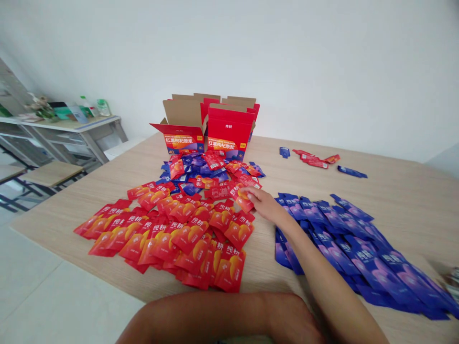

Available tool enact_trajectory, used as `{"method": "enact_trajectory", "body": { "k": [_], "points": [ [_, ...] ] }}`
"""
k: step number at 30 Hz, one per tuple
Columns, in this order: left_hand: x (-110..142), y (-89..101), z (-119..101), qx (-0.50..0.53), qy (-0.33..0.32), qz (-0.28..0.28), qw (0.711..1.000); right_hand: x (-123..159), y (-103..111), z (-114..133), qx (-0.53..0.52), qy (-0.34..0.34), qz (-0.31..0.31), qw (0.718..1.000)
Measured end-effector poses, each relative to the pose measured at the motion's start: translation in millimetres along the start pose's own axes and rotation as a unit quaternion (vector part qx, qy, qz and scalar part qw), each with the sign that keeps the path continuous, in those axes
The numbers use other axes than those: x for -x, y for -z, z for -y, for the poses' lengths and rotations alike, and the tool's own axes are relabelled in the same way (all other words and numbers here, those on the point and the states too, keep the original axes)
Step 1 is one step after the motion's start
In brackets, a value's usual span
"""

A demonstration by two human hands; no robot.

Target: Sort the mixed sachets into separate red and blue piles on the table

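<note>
My right hand reaches out over the table and pinches a red sachet with orange fruit printed on it, at the edge of a mixed heap of red and blue sachets. Nearer to me, red sachets lie face up in overlapping rows. Blue sachets overlap in rows on the right, partly behind my right forearm. My left forearm crosses the bottom of the view; my left hand rests by the table's near edge, its fingers hidden.
Behind the heap stand several open cardboard boxes, including a left red box and a right red box. Farther right lie a few loose red sachets and a blue sachet. A desk and a stool stand at the left.
</note>
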State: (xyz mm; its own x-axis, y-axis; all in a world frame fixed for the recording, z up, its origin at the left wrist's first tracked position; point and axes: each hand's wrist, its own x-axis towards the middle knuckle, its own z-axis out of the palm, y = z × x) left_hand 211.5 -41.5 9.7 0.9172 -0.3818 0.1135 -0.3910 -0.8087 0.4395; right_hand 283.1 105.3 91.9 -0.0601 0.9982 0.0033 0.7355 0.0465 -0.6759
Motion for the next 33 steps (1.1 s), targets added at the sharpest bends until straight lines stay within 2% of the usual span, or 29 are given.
{"method": "enact_trajectory", "body": {
  "k": [3, 5, 10, 15, 17, 20, 22, 23, 27, 30, 31, 33],
  "points": [
    [-2, -5.5, 6, 0.003, -0.113, 0.001, 0.994, 2, -10, 8, -0.080, 0.001, 0.039, 0.996],
    [-3, -4.0, 7, -0.001, -0.146, -0.020, 0.989, 6, -18, 15, -0.073, 0.013, 0.047, 0.996],
    [-3, 3.0, 5, -0.056, -0.152, -0.011, 0.987, 22, -32, 33, 0.036, 0.012, 0.115, 0.993],
    [-4, -3.3, 9, -0.082, -0.177, -0.050, 0.980, 38, -35, 44, 0.202, 0.023, 0.189, 0.961],
    [-5, -6.6, 12, -0.074, -0.192, -0.064, 0.977, 40, -33, 48, 0.251, 0.022, 0.177, 0.952],
    [-7, -9.3, 16, -0.047, -0.215, -0.068, 0.973, 39, -32, 54, 0.268, 0.030, 0.098, 0.958],
    [-10, -10.8, 18, -0.031, -0.209, -0.070, 0.975, 36, -37, 55, 0.271, 0.051, 0.061, 0.959],
    [-11, -12.1, 19, -0.023, -0.207, -0.069, 0.976, 35, -41, 54, 0.277, 0.058, 0.062, 0.957],
    [-19, -20.1, 26, -0.005, -0.205, -0.076, 0.976, 35, -56, 47, 0.285, 0.042, 0.123, 0.950],
    [-20, -22.8, 26, 0.024, -0.179, -0.083, 0.980, 37, -58, 47, 0.275, 0.043, 0.137, 0.951],
    [-17, -22.3, 23, 0.046, -0.162, -0.082, 0.982, 38, -58, 49, 0.276, 0.048, 0.135, 0.951],
    [-10, -19.1, 13, 0.102, -0.064, -0.103, 0.987, 43, -56, 59, 0.273, 0.058, 0.114, 0.953]
  ]
}}
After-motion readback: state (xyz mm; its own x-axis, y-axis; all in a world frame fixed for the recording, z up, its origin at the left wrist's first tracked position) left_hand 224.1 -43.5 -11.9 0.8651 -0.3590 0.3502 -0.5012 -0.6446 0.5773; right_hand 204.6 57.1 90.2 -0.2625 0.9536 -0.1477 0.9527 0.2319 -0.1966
